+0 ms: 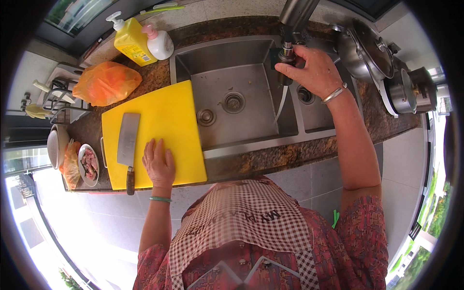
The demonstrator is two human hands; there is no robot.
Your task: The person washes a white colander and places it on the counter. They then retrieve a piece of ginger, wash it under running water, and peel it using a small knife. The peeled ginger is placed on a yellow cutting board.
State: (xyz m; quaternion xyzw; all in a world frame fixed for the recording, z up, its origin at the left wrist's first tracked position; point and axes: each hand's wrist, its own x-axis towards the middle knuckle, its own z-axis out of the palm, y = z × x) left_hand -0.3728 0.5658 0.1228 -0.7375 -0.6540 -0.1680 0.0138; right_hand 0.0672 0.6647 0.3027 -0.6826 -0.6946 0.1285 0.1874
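My left hand (158, 164) lies palm down on a yellow cutting board (170, 108), holding nothing, its fingers spread a little. A cleaver (128, 139) lies flat on the board just left of that hand, its wooden handle (130, 181) reaching past the board's front edge. My right hand (314, 70) grips the dark nozzle of a kitchen faucet (286, 58) between thumb and fingers. From the nozzle a thin stream of water (282, 103) falls into the large basin of the stainless steel sink (250, 119). The board's right edge overlaps this basin.
A plate of raw meat pieces (89, 165) and an orange plastic bag (107, 83) are left of the board. A yellow pump bottle (135, 41) and a white pump bottle (160, 45) stand behind. Lidded metal pots (369, 50) crowd the right side, beside the smaller basin (319, 112).
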